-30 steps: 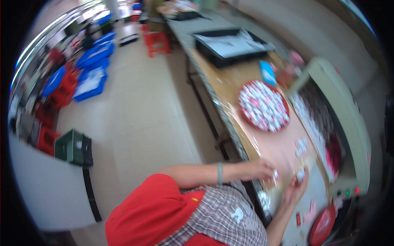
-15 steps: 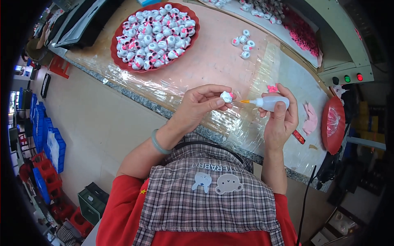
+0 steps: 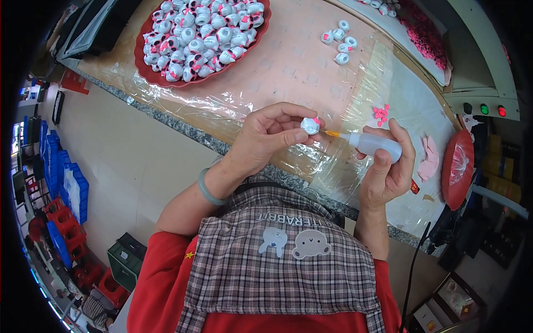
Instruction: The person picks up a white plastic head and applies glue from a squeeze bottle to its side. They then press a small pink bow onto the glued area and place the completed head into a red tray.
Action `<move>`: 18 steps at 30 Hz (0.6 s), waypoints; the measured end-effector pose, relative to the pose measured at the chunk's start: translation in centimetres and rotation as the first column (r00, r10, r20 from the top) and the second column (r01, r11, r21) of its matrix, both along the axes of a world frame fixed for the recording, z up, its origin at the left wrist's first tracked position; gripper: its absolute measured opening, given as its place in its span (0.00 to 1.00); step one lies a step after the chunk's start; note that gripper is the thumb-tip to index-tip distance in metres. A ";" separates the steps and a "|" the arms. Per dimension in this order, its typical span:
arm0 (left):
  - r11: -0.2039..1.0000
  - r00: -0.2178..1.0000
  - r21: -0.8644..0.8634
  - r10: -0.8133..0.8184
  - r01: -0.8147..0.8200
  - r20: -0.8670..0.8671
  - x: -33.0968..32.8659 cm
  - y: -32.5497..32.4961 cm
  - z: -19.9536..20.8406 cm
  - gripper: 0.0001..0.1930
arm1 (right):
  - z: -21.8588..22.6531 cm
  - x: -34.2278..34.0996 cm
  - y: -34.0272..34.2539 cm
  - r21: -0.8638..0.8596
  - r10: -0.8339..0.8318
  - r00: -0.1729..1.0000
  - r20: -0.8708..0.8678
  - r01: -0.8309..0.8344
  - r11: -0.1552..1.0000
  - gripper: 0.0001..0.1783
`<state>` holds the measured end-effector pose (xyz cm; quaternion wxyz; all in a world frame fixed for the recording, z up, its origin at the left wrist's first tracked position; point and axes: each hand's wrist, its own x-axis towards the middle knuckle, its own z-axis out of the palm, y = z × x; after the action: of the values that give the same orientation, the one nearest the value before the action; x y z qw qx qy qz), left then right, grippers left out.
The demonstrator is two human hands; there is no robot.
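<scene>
Red tray (image 3: 145,69): far left, piled with white beads (image 3: 195,45).
Left hand (image 3: 261,136): thumb and fingers pinched on one white piece (image 3: 310,127), pink spot at its far side.
Orange tip (image 3: 333,134): just right of the piece, aimed left at it; contact cannot be told.
Squeeze bottle (image 3: 379,147): long axis left to right, clasped in right hand (image 3: 388,180), the nearer one.
Pink bits (image 3: 381,115): just beyond the bottle.
Stone edge (image 3: 183,127): near side; open tabletop (image 3: 294,61) beyond both hands.
</scene>
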<state>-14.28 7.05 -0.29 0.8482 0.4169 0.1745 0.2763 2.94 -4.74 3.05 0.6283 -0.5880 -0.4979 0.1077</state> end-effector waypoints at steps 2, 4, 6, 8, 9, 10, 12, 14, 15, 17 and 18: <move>1.000 1.000 0.017 0.000 0.000 -0.013 0.0 0.0 -0.2 0.16 | 0.0 0.0 0.1 0.024 -0.005 1.000 -0.008 0.005 1.000 0.24; 1.000 1.000 0.022 0.001 0.000 -0.019 0.1 0.0 -0.1 0.16 | -0.1 0.1 0.1 0.017 -0.001 1.000 -0.010 0.001 1.000 0.24; 1.000 1.000 0.028 -0.002 0.002 -0.025 0.1 0.0 -0.1 0.16 | -0.2 0.2 0.1 0.012 0.001 1.000 -0.012 -0.001 1.000 0.25; 1.000 1.000 0.026 -0.004 0.004 -0.027 0.2 0.0 0.0 0.16 | -0.3 0.2 0.1 0.027 -0.009 1.000 0.014 0.009 1.000 0.25; 1.000 1.000 0.024 -0.005 0.006 -0.028 0.2 0.1 -0.1 0.16 | -0.3 0.2 0.1 0.025 -0.011 1.000 0.012 0.010 1.000 0.25; 1.000 1.000 0.019 -0.006 0.006 -0.019 0.2 0.1 -0.1 0.16 | -0.4 0.2 0.1 0.030 -0.004 1.000 0.013 0.004 1.000 0.25; 1.000 1.000 0.012 -0.006 0.006 -0.012 0.2 0.1 -0.2 0.16 | -0.4 0.3 0.1 0.034 0.003 1.000 0.012 -0.003 0.999 0.25; 1.000 1.000 0.013 -0.002 0.002 -0.008 0.2 0.0 -0.3 0.15 | -0.4 0.3 0.0 0.027 0.008 1.000 0.021 -0.009 1.000 0.25; 1.000 1.000 0.011 -0.003 0.003 -0.010 0.2 0.0 -0.3 0.15 | -0.4 0.3 0.0 0.025 0.007 1.000 0.019 -0.008 1.000 0.25; 1.000 1.000 0.015 0.002 -0.001 -0.014 0.4 0.0 -0.3 0.15 | -0.4 0.4 0.0 0.027 0.012 1.000 0.010 -0.012 1.000 0.25; 1.000 1.000 0.014 0.001 -0.001 -0.018 0.5 0.0 -0.3 0.15 | -0.6 0.6 -0.1 0.026 0.011 1.000 0.007 -0.011 1.000 0.25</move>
<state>-13.76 7.10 -0.62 0.8436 0.4250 0.1803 0.2743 3.49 -4.80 2.48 0.6338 -0.5771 -0.5046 0.1028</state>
